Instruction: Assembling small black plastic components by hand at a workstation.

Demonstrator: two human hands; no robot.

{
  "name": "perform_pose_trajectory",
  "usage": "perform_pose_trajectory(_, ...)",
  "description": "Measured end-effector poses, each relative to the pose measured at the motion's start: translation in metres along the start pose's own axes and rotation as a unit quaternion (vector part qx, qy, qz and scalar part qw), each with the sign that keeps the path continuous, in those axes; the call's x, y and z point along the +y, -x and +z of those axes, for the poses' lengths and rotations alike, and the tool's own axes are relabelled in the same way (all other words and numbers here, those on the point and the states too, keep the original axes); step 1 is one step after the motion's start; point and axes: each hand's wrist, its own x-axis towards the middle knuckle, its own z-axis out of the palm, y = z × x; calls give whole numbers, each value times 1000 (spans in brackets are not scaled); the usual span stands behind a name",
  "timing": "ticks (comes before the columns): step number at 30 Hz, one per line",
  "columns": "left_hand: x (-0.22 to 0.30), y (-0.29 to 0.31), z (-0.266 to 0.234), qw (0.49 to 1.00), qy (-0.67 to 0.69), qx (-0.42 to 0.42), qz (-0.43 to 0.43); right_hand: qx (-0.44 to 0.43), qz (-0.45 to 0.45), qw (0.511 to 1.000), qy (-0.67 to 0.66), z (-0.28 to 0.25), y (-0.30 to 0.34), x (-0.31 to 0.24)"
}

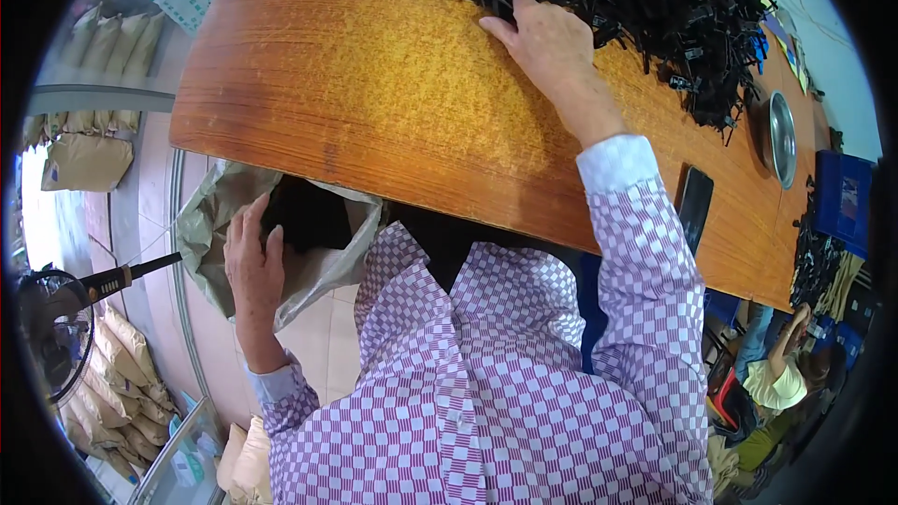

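A large heap of small black plastic parts [645, 0] covers the far right of the wooden table [374, 84]. My right hand [554, 45] is at the near edge of the heap, palm down. Its thumb and index finger are apart, and nothing shows between them; the other fingertips are hidden. Below the table's left front edge hangs or stands an open whitish sack [210, 224], dark inside. My left hand [253, 257] is over the sack's near left side, fingers stretched and thumb apart, holding nothing visible.
On the table's right lie a dark phone [694, 206] and a metal bowl [782, 140]. A black fan [61, 327] stands at the left, near stacked brown sacks [122, 365]. Blue bins [842, 196] and another person [786, 369] are at the far right.
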Motion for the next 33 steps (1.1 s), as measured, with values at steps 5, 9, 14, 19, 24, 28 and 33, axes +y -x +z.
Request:
perform_pose_trajectory(5, 29, -20, 8, 997, 67, 39, 26, 106, -17, 993, -53, 14, 7, 14)
perform_pose_trajectory(9, 64, -41, 28, 978, 205, -19, 42, -179, 157, 807, -541, -20, 32, 31)
perform_pose_trajectory(14, 138, -77, 54, 775, 554, -295, -73, -236, 208, 693, -649, -37, 77, 53)
perform_pose_trajectory(19, 165, -95, 83, 553, 707, -404, -173, -2, -73, 900, -429, -48, 138, 31)
perform_pose_trajectory(24, 165, -88, 98, 473, 719, -485, -153, 39, -142, 956, -254, -53, 167, 39)
perform_pose_trajectory(28, 170, -74, 93, 435, 721, -509, -179, 47, -194, 951, -234, -54, 176, 44)
perform_pose_trajectory(33, 179, -63, 88, 414, 708, -529, -219, 41, -218, 946, -236, -51, 185, 50)
